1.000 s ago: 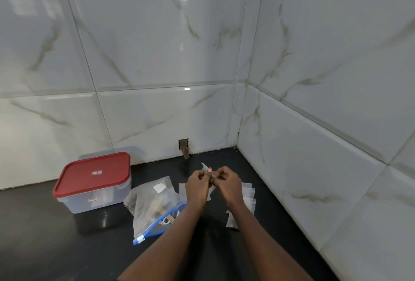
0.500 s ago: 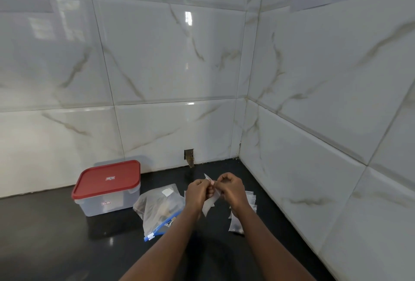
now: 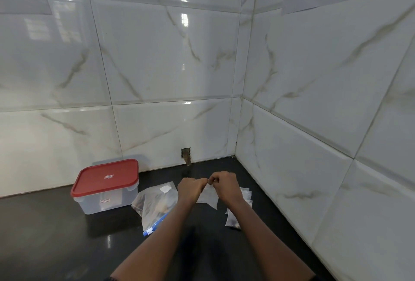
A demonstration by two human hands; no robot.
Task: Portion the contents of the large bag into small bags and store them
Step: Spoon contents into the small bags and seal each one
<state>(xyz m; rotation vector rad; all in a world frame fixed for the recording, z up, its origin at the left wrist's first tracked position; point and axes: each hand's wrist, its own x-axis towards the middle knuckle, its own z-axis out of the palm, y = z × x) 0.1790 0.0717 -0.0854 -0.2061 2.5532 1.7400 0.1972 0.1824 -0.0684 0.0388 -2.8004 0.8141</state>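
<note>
As left hand (image 3: pixel 190 189) and right hand (image 3: pixel 224 187) pinch the small bag (image 3: pixel 207 197) by its top edge, best to peel the lips apart evenly. Just left lies the large bag (image 3: pixel 155 204); red-lidded box (image 3: pixel 105 186) farther back, lid on.

A red lid (image 3: pixel 105 177) is seen on a clear box (image 3: pixel 101 202); a blue strip edges the large bag (image 3: pixel 155 204); the worktop (image 3: pixel 56 235) is glossy black, the tiles (image 3: pixel 157 56) white, grey-veined.
</note>
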